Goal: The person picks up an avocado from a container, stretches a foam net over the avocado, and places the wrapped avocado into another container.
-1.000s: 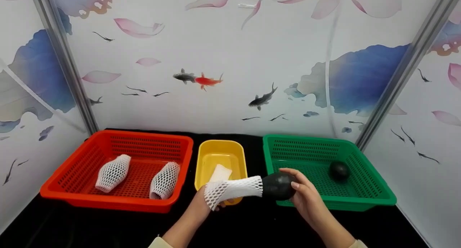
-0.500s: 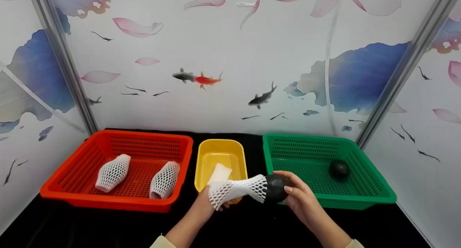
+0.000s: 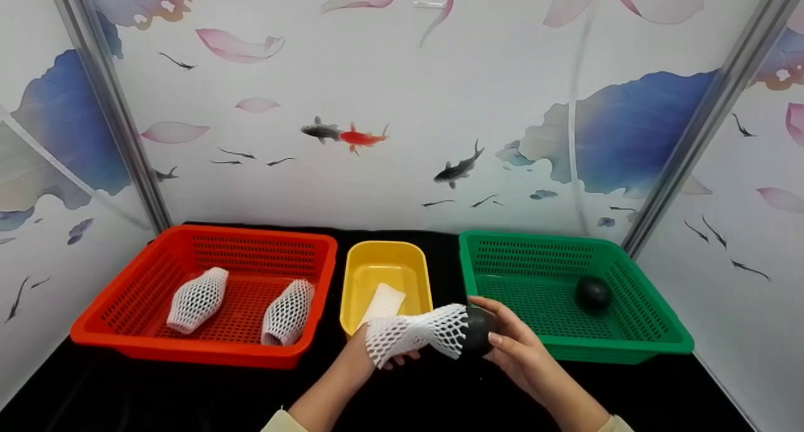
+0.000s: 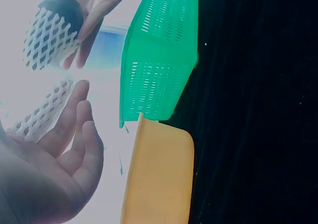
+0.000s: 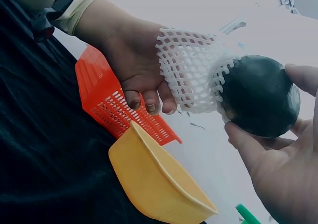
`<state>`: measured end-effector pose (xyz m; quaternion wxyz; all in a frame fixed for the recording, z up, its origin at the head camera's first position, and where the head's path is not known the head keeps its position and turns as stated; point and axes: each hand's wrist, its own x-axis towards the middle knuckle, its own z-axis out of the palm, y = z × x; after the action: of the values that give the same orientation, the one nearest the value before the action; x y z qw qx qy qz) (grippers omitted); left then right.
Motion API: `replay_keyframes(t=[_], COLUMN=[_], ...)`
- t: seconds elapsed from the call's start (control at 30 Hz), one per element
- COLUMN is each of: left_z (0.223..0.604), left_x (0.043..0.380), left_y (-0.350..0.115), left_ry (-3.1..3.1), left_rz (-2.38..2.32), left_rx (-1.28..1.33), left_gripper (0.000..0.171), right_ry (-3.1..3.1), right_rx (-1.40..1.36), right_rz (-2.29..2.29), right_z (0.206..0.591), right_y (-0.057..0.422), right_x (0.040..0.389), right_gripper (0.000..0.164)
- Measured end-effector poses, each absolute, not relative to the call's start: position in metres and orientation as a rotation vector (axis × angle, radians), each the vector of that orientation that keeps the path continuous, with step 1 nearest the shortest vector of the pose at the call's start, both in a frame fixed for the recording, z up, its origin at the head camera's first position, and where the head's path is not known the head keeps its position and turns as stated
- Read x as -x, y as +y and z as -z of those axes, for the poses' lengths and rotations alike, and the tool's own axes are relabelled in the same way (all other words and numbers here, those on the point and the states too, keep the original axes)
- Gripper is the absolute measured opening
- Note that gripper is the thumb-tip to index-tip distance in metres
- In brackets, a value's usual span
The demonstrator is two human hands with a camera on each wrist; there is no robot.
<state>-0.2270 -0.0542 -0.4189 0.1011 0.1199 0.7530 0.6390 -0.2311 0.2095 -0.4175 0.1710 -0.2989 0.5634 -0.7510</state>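
Observation:
My right hand (image 3: 518, 347) holds a smooth, dark oval fruit (image 3: 480, 331) between thumb and fingers. The fruit's left end sits inside one end of a white foam net sleeve (image 3: 408, 334). The sleeve's other end surrounds part of my left hand (image 4: 64, 169); its thumb and forefinger are largely hidden in the mesh, its other fingers loosely bent outside. Between hand and fruit the sleeve narrows to a waist. In the right wrist view the mesh edge overlaps the near end of the fruit (image 5: 261, 97).
The red basket (image 3: 188, 350) at left holds two net-sleeved fruits (image 3: 198, 300). A yellow tub (image 3: 386, 250) in the middle contains folded white foam netting (image 3: 384, 300). At right, another dark fruit (image 3: 592, 292) lies in the green basket (image 3: 628, 350). Patterned panels enclose the black-covered table.
My right hand has moved left with the fruit, pushing it further into the sleeve. The sleeve's right end has widened over the fruit. My left hand has shifted slightly right.

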Motion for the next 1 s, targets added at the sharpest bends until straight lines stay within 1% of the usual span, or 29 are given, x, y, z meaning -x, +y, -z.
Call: replay_keyframes(t=[0.07, 0.1, 0.17, 0.27, 0.3, 0.33, 0.4, 0.43, 0.5, 0.53, 0.57, 0.6, 0.63, 0.7, 0.83, 0.93, 1.0], left_z=[0.428, 0.427, 0.460, 0.514, 0.531, 0.549, 0.532, 0.517, 0.476, 0.452, 0.433, 0.423, 0.412, 0.397, 0.395, 0.401, 0.406], left_x=[0.233, 0.238, 0.276, 0.338, 0.354, 0.367, 0.347, 0.329, 0.291, 0.271, 0.253, 0.242, 0.236, 0.229, 0.232, 0.232, 0.228], left_y=[-0.056, -0.056, -0.061, -0.064, -0.064, -0.064, -0.058, -0.056, -0.053, -0.052, -0.051, -0.051, -0.051, -0.047, -0.041, -0.042, -0.045], left_ry=[2.187, 2.179, 2.033, 1.822, 1.799, 1.749, 1.880, 1.972, 2.126, 2.175, 2.251, 2.272, 2.276, 2.298, 2.320, 2.289, 2.236], left_rz=[-1.903, -1.828, -1.674, -1.398, -1.328, -1.330, -1.349, -1.423, -1.456, -1.482, -1.524, -1.586, -1.572, -1.521, -1.489, -1.661, -1.855], left_rx=[-0.428, -0.423, -0.479, -0.436, -0.425, -0.418, -0.332, -0.359, -0.336, -0.337, -0.337, -0.361, -0.345, -0.233, -0.023, -0.009, -0.059], left_gripper=[0.030, 0.031, 0.034, 0.034, 0.036, 0.033, 0.031, 0.031, 0.034, 0.031, 0.031, 0.031, 0.031, 0.029, 0.025, 0.025, 0.026], right_ry=[1.578, 1.557, 1.513, 1.449, 1.429, 1.418, 1.417, 1.418, 1.433, 1.442, 1.449, 1.454, 1.460, 1.474, 1.500, 1.523, 1.557], right_rx=[0.858, 0.873, 0.913, 0.988, 1.007, 1.017, 1.029, 1.029, 1.031, 1.038, 1.041, 1.051, 1.057, 1.066, 1.073, 1.082, 1.077], right_rz=[2.108, 2.095, 2.071, 2.041, 2.035, 2.030, 2.021, 2.019, 2.015, 2.015, 2.016, 2.018, 2.022, 2.034, 2.059, 2.078, 2.089], right_z=[0.417, 0.417, 0.416, 0.416, 0.416, 0.416, 0.416, 0.416, 0.416, 0.416, 0.416, 0.416, 0.416, 0.416, 0.417, 0.419, 0.419], right_y=[0.210, 0.211, 0.212, 0.212, 0.212, 0.212, 0.212, 0.212, 0.213, 0.213, 0.213, 0.213, 0.213, 0.213, 0.212, 0.212, 0.212], right_x=[0.231, 0.231, 0.232, 0.232, 0.233, 0.233, 0.232, 0.232, 0.231, 0.231, 0.231, 0.231, 0.230, 0.230, 0.230, 0.230, 0.229], right_gripper=[0.048, 0.049, 0.051, 0.053, 0.054, 0.054, 0.054, 0.054, 0.053, 0.053, 0.053, 0.053, 0.053, 0.052, 0.051, 0.052, 0.052])
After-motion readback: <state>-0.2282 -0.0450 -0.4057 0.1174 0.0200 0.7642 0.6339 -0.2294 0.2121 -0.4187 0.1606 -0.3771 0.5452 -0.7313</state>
